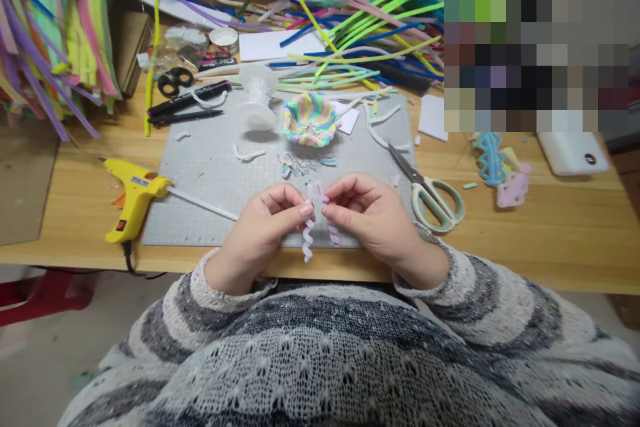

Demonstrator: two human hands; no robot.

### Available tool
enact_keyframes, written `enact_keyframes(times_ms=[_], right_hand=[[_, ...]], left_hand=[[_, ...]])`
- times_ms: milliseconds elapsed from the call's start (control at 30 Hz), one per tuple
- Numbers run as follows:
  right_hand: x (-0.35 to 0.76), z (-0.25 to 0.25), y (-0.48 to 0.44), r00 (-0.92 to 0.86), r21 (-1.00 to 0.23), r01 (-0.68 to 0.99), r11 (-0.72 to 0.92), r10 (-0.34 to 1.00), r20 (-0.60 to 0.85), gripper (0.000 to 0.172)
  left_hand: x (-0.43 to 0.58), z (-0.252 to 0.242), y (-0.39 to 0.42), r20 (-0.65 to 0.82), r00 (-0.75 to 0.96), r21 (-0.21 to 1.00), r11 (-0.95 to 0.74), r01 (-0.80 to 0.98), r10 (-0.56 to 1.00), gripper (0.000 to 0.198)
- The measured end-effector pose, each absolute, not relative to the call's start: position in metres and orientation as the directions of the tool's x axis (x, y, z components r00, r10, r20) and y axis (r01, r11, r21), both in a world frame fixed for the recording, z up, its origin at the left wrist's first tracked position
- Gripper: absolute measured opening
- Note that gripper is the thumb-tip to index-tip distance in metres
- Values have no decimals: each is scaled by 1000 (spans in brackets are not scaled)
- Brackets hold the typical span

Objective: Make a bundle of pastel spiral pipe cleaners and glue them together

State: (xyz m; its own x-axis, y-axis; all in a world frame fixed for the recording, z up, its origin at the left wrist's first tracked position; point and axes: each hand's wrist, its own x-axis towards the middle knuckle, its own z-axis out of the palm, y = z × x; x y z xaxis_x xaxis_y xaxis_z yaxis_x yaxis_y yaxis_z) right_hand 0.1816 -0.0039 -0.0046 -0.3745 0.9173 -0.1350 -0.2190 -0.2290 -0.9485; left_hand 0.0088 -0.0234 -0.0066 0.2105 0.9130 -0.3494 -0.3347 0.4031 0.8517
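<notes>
Between my fingertips, over the front of the grey cutting mat (200, 147), are two twisted pipe cleaners. My left hand (273, 220) pinches the white pipe cleaner (307, 243), whose curly end hangs down past the table edge. A lilac pipe cleaner (334, 235) is pinched in my right hand (373, 213), its coiled end also hanging. Their upper ends come close together; whether they are joined I cannot tell. Just beyond lie thin curled wires (303, 163) and a ruffled pastel pipe-cleaner bowl shape (310, 120).
A yellow glue gun (135, 197) lies left, scissors (433, 197) right. Behind are a clear spool (257, 97), markers (187, 100), black-handled scissors (175, 80) and heaped pipe cleaners (360, 20). Blue and pink pieces (493, 157) and a white device (573, 152) sit at right.
</notes>
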Motion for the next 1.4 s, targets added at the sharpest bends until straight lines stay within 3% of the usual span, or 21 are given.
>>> enact_keyframes(times_ms=[1400], right_hand=[[179, -3, -6, -441, -946, -199, -257, 885, -147, 24]], left_hand=[[10, -6, -24, -333, 244, 855, 401, -329, 911, 23]])
